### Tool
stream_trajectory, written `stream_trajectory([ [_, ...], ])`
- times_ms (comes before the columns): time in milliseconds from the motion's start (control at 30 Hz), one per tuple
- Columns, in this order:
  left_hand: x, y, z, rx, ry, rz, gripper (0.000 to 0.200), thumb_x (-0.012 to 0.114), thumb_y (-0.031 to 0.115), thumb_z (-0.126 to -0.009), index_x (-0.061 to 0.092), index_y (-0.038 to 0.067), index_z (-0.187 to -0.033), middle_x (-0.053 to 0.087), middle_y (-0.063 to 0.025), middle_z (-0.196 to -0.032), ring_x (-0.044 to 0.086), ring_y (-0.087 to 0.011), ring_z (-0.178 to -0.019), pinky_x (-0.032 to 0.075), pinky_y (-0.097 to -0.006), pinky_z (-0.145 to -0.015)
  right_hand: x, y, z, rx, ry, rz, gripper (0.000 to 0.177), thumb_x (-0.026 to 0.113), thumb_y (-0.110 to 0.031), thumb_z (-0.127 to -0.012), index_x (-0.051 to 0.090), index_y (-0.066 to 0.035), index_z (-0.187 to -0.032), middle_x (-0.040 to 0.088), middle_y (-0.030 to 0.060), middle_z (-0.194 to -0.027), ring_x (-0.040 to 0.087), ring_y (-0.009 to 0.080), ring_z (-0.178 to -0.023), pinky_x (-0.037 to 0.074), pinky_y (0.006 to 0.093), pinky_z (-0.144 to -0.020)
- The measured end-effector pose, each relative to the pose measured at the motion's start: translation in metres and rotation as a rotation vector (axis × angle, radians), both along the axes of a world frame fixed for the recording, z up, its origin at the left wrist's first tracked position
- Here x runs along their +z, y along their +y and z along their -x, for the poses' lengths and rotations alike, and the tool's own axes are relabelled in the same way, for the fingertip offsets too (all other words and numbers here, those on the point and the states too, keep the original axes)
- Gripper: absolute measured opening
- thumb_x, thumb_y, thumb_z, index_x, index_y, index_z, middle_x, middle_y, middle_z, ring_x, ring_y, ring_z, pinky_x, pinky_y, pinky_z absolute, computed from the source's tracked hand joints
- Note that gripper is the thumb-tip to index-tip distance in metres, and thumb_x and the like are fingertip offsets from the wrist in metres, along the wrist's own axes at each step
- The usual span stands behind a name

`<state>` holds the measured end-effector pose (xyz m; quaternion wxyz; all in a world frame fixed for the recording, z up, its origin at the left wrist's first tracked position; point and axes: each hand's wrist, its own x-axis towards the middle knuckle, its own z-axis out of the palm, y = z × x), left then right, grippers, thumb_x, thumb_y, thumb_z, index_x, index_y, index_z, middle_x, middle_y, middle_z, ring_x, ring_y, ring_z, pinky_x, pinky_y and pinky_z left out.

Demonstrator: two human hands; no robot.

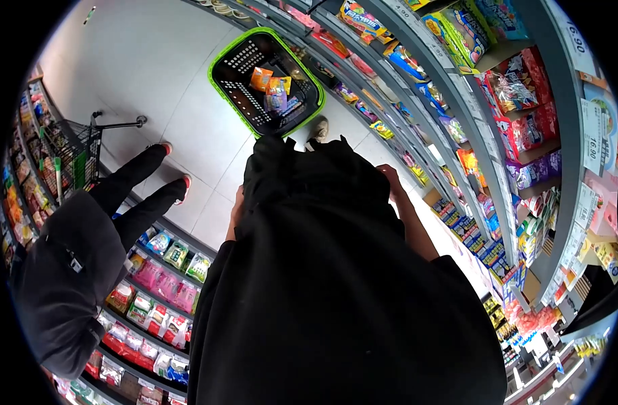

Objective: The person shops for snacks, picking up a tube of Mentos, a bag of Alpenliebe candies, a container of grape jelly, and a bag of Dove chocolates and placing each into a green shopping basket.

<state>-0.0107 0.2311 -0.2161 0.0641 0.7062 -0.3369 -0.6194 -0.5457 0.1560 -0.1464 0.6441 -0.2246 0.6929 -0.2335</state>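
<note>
While both hands press in on it, the bunched black fabric (pixel 302 175) of the wearer's own clothing sits dead centre, just above the middle of the view, and covers most of the lower half. Left hand (pixel 237 210) at 9 o'clock of the bunch shows only a thin sliver against the fabric edge, fingers hidden, so I cannot tell whether it is clenched or loose. Right hand (pixel 390 174) at 3 o'clock of the bunch touches the fabric with the bare forearm running down toward 5 o'clock; its fingers are tucked behind the cloth, so its grip cannot be told either. One shoe (pixel 318 127) peeks out at 12 o'clock, just above the fabric. Just beyond that, the green-rimmed black basket (pixel 236 47) stands on the pale tiled floor (pixel 154 61) at 12 o'clock with a few snack packets (pixel 276 91) inside, orange and purple. Shelving (pixel 451 88) packed with bright snack bags curves from 1 to 4 o'clock, with price tags (pixel 594 135) on the edges. At 8 o'clock another person (pixel 66 283) in dark clothes bends over, red shoes (pixel 185 182) on the floor. A wire cart (pixel 79 152) is at 9 o'clock beside them. Low shelf packets (pixel 164 283) in pink and green lie at 7 o'clock, between that person and the wearer.
</note>
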Motion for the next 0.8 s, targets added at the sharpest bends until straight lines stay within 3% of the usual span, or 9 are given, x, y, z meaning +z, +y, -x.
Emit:
stream_trajectory([
  [100,-0.011,-0.010,-0.008,0.004,0.036,0.010,0.029,0.051,0.020,-0.086,0.064,-0.001,-0.101,0.068,-0.0170,-0.093,0.063,-0.0253,-0.092,0.047,-0.0389,-0.076,0.006,-0.001,-0.004,-0.013,-0.003,0.039,0.017,0.058,-0.016,-0.084,0.063,-0.001,-0.091,0.062,0.0051,-0.087,0.059,0.0142,-0.080,0.047,0.0276,-0.074],
  [200,-0.019,-0.019,-0.015,0.026,0.069,0.025,0.029,0.052,0.020,-0.085,0.064,-0.001,-0.101,0.068,-0.0169,-0.093,0.064,-0.0249,-0.091,0.047,-0.0388,-0.076,0.028,-0.012,-0.011,0.014,0.196,0.367,0.014,0.057,-0.012,-0.084,0.062,-0.001,-0.091,0.062,0.0057,-0.086,0.060,0.0145,-0.078,0.049,0.0268,-0.069],
  [267,-0.024,-0.026,-0.018,0.050,0.096,0.037,0.029,0.052,0.020,-0.085,0.065,-0.001,-0.101,0.068,-0.0168,-0.093,0.064,-0.0247,-0.091,0.047,-0.0387,-0.075,0.062,-0.045,-0.019,-0.062,0.436,0.330,0.006,0.054,-0.005,-0.089,0.059,-0.004,-0.092,0.061,0.0039,-0.082,0.062,0.0141,-0.069,0.048,0.0248,-0.055],
  [333,-0.025,-0.030,-0.019,0.071,0.109,0.050,0.029,0.053,0.020,-0.085,0.065,-0.001,-0.101,0.068,-0.0167,-0.092,0.064,-0.0245,-0.091,0.047,-0.0385,-0.075,0.072,-0.075,-0.003,-0.049,0.635,0.627,0.006,0.053,-0.003,-0.089,0.057,-0.006,-0.094,0.059,0.0038,-0.085,0.059,0.0132,-0.067,0.047,0.0260,-0.055],
  [433,-0.032,-0.031,-0.014,0.077,0.048,0.091,0.029,0.054,0.020,-0.084,0.065,-0.001,-0.100,0.068,-0.0172,-0.092,0.064,-0.0250,-0.090,0.047,-0.0385,-0.075,0.135,-0.139,-0.004,-0.003,0.935,0.763,0.028,0.057,-0.004,-0.086,0.056,-0.002,-0.114,0.060,0.0100,-0.108,0.057,0.0135,-0.073,0.046,0.0270,-0.059],
  [500,-0.039,-0.030,-0.009,0.087,0.015,0.119,0.029,0.055,0.020,-0.083,0.065,-0.001,-0.098,0.068,-0.0176,-0.091,0.064,-0.0253,-0.089,0.048,-0.0384,-0.074,0.129,-0.171,0.030,0.070,1.096,0.856,0.044,0.060,-0.017,-0.086,0.051,-0.002,-0.126,0.057,0.0140,-0.120,0.060,0.0257,-0.081,0.049,0.0366,-0.072],
  [600,-0.057,-0.021,-0.003,0.108,-0.021,0.169,0.028,0.056,0.021,-0.082,0.065,-0.001,-0.097,0.068,-0.0181,-0.090,0.065,-0.0258,-0.088,0.048,-0.0383,-0.074,0.096,-0.213,0.108,0.360,1.404,0.399,0.055,0.057,-0.036,-0.087,0.048,-0.005,-0.132,0.050,0.0134,-0.135,0.059,0.0344,-0.104,0.045,0.0410,-0.090],
  [700,-0.061,-0.011,0.005,0.129,-0.047,0.192,0.028,0.057,0.021,-0.081,0.066,-0.001,-0.095,0.068,-0.0185,-0.090,0.065,-0.0262,-0.087,0.048,-0.0383,-0.073,0.066,-0.225,0.145,0.392,1.708,0.585,0.052,0.049,-0.043,-0.090,0.053,-0.004,-0.125,0.054,0.0149,-0.129,0.055,0.0343,-0.111,0.045,0.0438,-0.091],
  [800,-0.036,0.004,0.023,0.123,-0.074,0.136,0.028,0.057,0.021,-0.080,0.066,-0.001,-0.095,0.068,-0.0187,-0.090,0.065,-0.0262,-0.086,0.048,-0.0383,-0.073,0.064,-0.226,0.158,0.476,1.711,0.615,0.055,0.047,-0.045,-0.090,0.050,-0.005,-0.128,0.050,0.0143,-0.133,0.050,0.0331,-0.118,0.040,0.0424,-0.097],
])
